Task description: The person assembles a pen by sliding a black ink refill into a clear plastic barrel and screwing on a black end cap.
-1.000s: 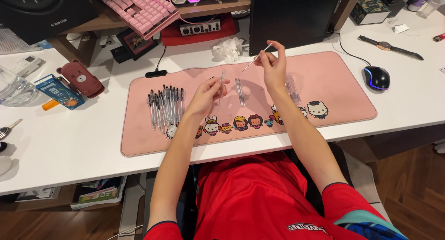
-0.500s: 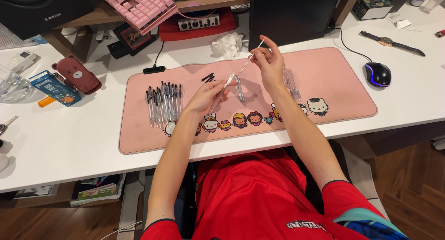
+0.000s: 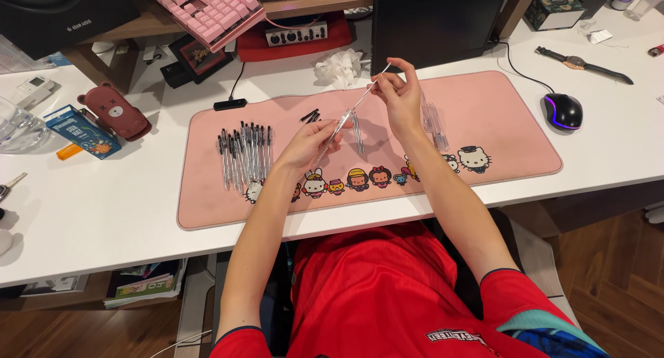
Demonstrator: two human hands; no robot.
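Mid-assembly, judging by layout. Left hand (image 3: 312,142) fingers clamped on clear pen barrel (image 3: 336,128), right hand (image 3: 400,95) fingers pinched on thin refill (image 3: 370,89) at barrel mouth, above pink mat (image 3: 498,123). Finished pens (image 3: 245,154) batched left; loose barrels (image 3: 432,119) and black tips (image 3: 310,115) still pending.

Home desk setup, personal rather than office: a white desk (image 3: 104,213) on wood flooring, covered in the middle by a pink cartoon-character desk mat (image 3: 498,123). Behind the mat stand a dark monitor (image 3: 436,22), a pink mechanical keyboard (image 3: 204,8) propped on a wooden shelf and a small audio interface (image 3: 297,34). Right of the mat lie a lit mouse (image 3: 562,110) and wristwatch (image 3: 581,64); left of it, a bear-shaped case (image 3: 114,112).
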